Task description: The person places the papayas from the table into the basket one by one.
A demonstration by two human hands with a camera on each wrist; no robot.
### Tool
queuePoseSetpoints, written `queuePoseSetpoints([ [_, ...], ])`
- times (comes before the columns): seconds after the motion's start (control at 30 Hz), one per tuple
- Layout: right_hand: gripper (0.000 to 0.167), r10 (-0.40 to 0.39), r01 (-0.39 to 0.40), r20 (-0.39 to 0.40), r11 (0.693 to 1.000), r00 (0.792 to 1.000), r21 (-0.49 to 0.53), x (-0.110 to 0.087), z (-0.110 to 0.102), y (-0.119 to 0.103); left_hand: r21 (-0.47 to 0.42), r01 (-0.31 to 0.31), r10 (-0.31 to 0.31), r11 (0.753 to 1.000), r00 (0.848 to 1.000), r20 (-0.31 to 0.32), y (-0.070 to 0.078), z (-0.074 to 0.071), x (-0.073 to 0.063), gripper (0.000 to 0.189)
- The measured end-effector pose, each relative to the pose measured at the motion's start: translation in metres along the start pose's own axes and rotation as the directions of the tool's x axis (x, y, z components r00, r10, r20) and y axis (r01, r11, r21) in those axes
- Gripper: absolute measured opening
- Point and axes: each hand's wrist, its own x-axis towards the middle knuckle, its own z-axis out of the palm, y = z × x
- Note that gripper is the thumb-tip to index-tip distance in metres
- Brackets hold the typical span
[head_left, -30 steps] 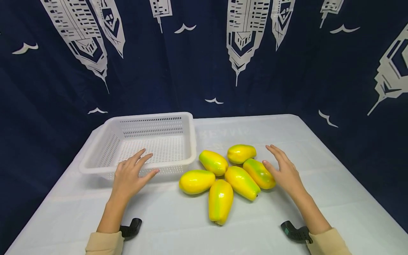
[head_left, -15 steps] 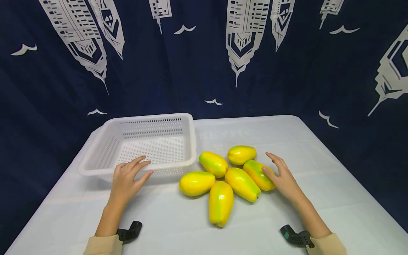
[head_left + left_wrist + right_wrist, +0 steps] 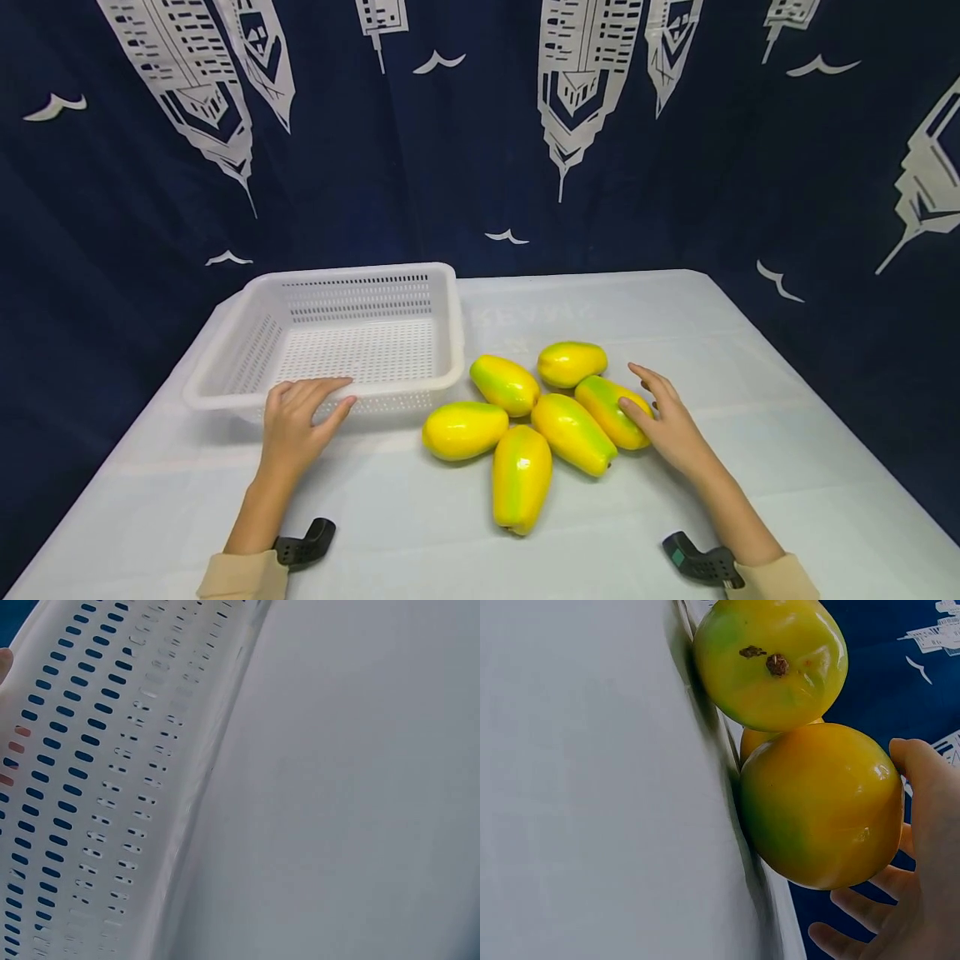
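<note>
My left hand (image 3: 294,425) is at the near rim of a white plastic basket (image 3: 447,333), its fingers over the rim and its thumb on the outer side. In the left wrist view a fingertip (image 3: 4,663) shows at the rim, and pinkish skin shows through holes in the wall. My right hand (image 3: 672,429) reaches around the rightmost papaya (image 3: 609,410), yellow with a green patch. Its thumb (image 3: 915,759) lies right at the fruit's side, and the other fingers spread loosely behind it. Another papaya (image 3: 772,667) touches that one.
Several more yellow-green papayas lie clustered beside the basket, one nearest me (image 3: 522,481) and one at the left (image 3: 465,431). They rest on a white-covered table (image 3: 420,533). A dark blue curtain (image 3: 450,167) with white building prints hangs behind.
My left hand has lowered onto the basket's near rim and its fingers have drawn together. My right hand has lowered around the rightmost papaya. The papayas and basket have stayed in place.
</note>
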Motion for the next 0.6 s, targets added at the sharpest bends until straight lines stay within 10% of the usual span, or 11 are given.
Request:
queuePoseSetpoints([
  [0.6, 0.065, 0.010, -0.010, 0.017, 1.000, 1.000, -0.020, -0.0005, 0.0015, 0.0014, -0.001, 0.073, -0.073, 0.997, 0.997, 0.026, 0.0023, 0.0002, -0.0021, 0.024],
])
